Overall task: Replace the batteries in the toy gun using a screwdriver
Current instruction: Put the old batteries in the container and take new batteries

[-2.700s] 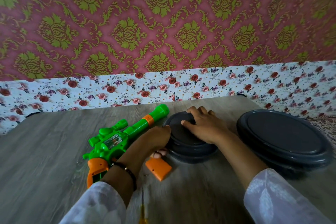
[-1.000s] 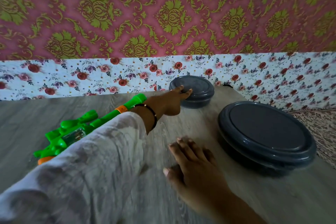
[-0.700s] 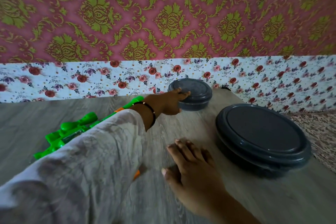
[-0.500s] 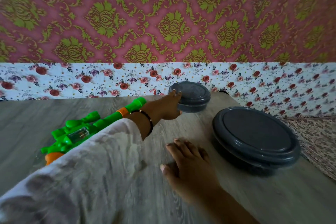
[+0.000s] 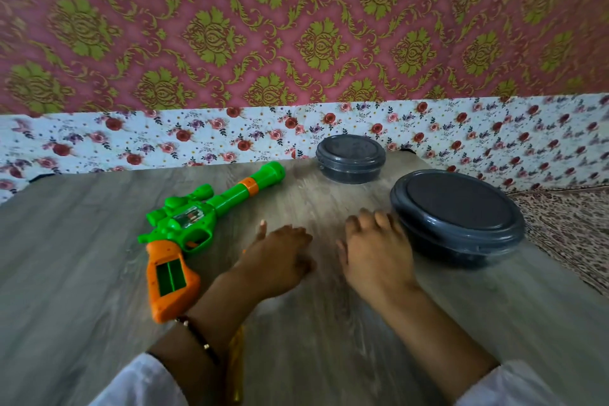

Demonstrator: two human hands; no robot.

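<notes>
The left hand (image 5: 280, 260) has let go of the small tub (image 5: 350, 158) at the far edge and come back, loosely curled and empty; the right hand (image 5: 375, 254) lies flat, empty, touching the big tub (image 5: 458, 217). The gun (image 5: 184, 231) lies left of both hands with its grip bay open and empty, so fresh batteries likely come next

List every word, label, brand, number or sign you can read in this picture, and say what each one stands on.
None can be read.
Toy gun: no print shows on its green body or orange grip; the clear window holds something too blurred to tell.
Small grey container and large grey container: lids plain.
Wallpaper and floral strip: pattern only.
</notes>
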